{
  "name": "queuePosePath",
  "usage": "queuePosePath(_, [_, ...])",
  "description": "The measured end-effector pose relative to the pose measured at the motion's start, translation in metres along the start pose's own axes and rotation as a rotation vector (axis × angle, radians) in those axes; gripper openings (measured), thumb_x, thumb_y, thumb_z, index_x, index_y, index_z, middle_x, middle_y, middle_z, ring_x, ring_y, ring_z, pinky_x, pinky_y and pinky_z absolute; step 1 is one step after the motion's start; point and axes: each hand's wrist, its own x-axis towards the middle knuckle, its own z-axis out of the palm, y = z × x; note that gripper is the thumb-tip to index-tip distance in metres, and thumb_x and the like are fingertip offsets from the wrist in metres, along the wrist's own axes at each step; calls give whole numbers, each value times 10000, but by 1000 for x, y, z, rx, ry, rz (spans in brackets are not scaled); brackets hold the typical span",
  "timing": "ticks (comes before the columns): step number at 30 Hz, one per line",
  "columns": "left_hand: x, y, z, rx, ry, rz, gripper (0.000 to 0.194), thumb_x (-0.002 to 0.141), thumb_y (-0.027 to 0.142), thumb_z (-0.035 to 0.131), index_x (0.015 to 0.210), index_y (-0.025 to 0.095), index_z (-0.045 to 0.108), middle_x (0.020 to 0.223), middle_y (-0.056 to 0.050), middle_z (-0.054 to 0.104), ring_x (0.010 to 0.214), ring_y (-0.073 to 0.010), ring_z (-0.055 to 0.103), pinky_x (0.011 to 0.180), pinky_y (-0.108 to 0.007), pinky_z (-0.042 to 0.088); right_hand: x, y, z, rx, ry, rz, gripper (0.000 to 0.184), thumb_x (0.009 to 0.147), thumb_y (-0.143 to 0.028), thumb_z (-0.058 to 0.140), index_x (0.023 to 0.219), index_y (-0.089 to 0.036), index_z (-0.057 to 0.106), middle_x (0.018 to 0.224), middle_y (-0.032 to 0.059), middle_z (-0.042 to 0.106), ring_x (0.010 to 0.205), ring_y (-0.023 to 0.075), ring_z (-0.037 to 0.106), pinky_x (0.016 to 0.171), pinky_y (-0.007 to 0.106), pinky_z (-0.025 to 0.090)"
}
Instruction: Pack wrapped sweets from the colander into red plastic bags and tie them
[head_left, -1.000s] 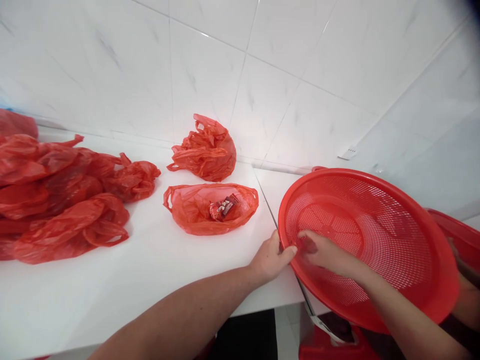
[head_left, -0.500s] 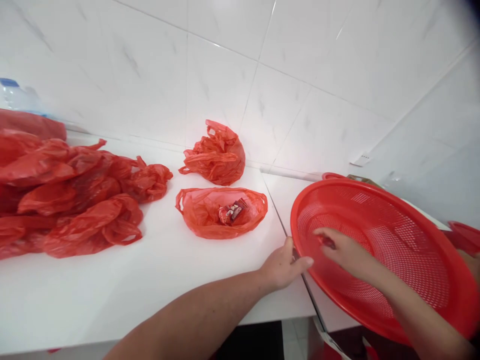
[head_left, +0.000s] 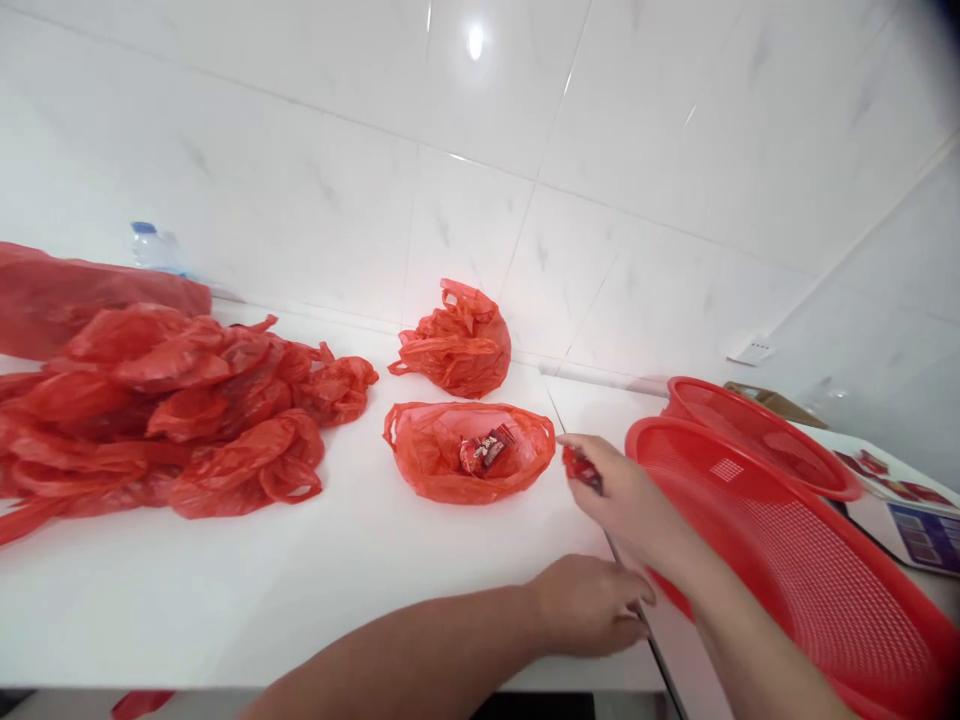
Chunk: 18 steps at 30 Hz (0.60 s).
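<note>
**Small red packet lifted out of the basket, now held toward the open bag**

- Left hand (head_left: 592, 605): at the near edge of the white counter (head_left: 315, 590), by the seam between the two slabs. Palm down, fingers loosely curled against the surface, holding nothing. A second ago it gripped the rim of the red mesh basket (head_left: 810, 580); it has since let go and drawn back.
- Right hand (head_left: 634, 500): has left the basket's interior and moved left over its rim. Thumb and fingers pinch a small red packet (head_left: 579, 466), held in the air just right of the open bag.
- Red mesh basket: at the near right corner, tilted, stacked over a second red basket (head_left: 757, 425).
- Open red bag (head_left: 469, 455): mid-counter, mouth spread, with similar wrapped packets (head_left: 486, 450) inside.
- Tied red bag (head_left: 457, 340): behind it, against the tiled wall.
- Heap of red bags (head_left: 165, 410): far left side.
- Water bottle (head_left: 154, 247): far left corner, partly hidden.
</note>
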Motion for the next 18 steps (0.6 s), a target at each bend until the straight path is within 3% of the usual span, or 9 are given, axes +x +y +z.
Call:
queuePosePath(4, [-41,-4,-38,349,1,260,161,842,246,469,968,196,557,844,-44,647,786,-162,603,722,-273,475,24,-9,28,69,-90,-50,442,749,-158,456,1173,-268,519,1155,38,571,979,190,564,822,337,451])
queuePosePath(6, [-66,-10,-67,403,204,235,226,843,169,428,1043,178,532,966,-77,634,918,-162,583,809,-282,470,35,-12,38,97,-91,-72,458,739,-140,452,1170,-274,527,1172,29,569,1026,192,548,856,346,436])
queuePosePath(9, [-98,-27,-112,528,617,20,361,801,103,464,1148,200,477,1237,-129,498,1181,-229,447,955,-412,405,51,-17,50,126,-64,-118,457,738,-137,454,1164,-285,530,1174,18,575,1049,188,539,872,349,428])
queuePosePath(12, [-119,-49,-144,587,905,-238,469,780,130,536,1226,200,409,1355,-144,355,1287,-271,312,1029,-485,318,67,-24,63,119,-4,-155,447,729,-132,476,1143,-287,543,1181,16,578,1069,195,533,885,353,421])
queuePosePath(15, [-130,-70,-161,555,1084,-481,518,770,188,570,1251,172,376,1367,-160,315,1299,-276,283,1061,-493,258,79,-32,75,165,-22,-168,512,713,-107,483,1175,-326,521,1171,-10,589,1050,183,549,863,337,436])
queuePosePath(18, [-134,-84,-164,414,1133,-653,506,775,243,570,1240,172,382,1320,-148,374,1270,-267,325,1053,-479,267,87,-32,83,247,-71,-182,524,720,-159,529,1209,-343,496,1179,-15,577,1044,180,553,839,322,453])
